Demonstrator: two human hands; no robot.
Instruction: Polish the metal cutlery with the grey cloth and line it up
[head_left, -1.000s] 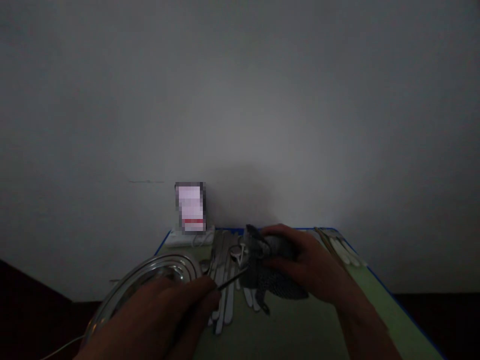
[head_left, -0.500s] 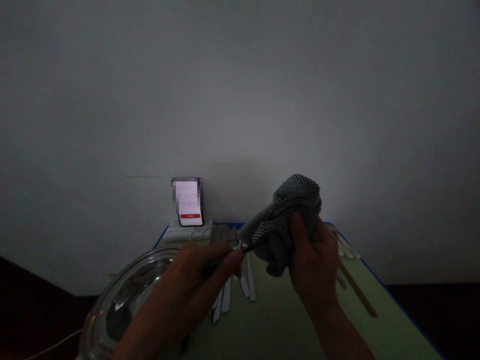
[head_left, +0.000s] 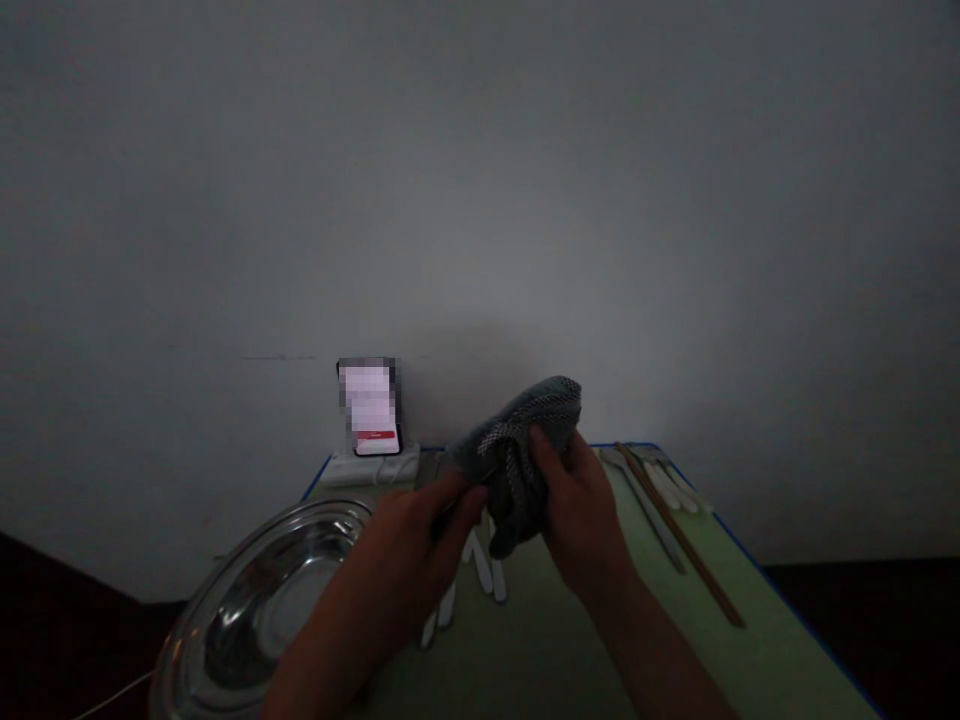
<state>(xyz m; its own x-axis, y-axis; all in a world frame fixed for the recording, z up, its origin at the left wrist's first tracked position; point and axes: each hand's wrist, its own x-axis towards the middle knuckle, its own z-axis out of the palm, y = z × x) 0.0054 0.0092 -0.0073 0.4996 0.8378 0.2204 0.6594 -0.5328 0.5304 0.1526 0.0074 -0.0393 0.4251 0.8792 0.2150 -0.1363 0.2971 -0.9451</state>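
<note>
My right hand (head_left: 574,505) is closed on a bunched grey checkered cloth (head_left: 525,430), held above the green table (head_left: 570,640). Pinched in my left hand (head_left: 424,530) is a thin metal utensil (head_left: 450,503), whose far end is buried in the cloth. The two hands nearly touch. Below them several pale utensil handles (head_left: 480,565) lie on the table.
A shiny metal bowl (head_left: 255,610) sits at the table's left edge. A phone (head_left: 369,408) with a lit screen leans on the wall at the back, on a white block. Chopsticks (head_left: 679,535) and more utensils (head_left: 664,480) lie on the right side.
The cloth rose from the table in my right hand, then came down a little and leftward. My left hand brought the utensil up into it, and the hands closed together.
</note>
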